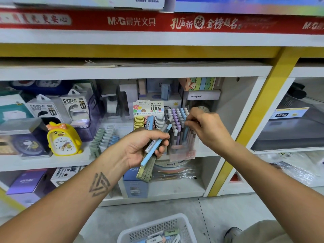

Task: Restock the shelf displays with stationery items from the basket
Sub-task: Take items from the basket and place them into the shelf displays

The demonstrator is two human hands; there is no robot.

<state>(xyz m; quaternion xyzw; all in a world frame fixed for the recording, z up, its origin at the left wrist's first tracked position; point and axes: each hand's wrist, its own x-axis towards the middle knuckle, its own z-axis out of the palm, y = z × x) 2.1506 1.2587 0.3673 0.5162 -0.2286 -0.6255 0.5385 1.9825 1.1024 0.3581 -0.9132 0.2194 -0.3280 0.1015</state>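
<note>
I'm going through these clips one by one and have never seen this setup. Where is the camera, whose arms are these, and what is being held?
There is no machine here. One wide-angle camera worn on a person's head looks forward and down at a shop shelf, so the arms are that person's own. The left hand grips a bundle of pens, some light blue and one grey. The right hand reaches into a clear pen display stand full of upright pastel pens, fingertips pinching at one. On the same shelf stand a yellow duck alarm clock and power bank boxes. On the floor below sits a white basket holding more stock.
</note>
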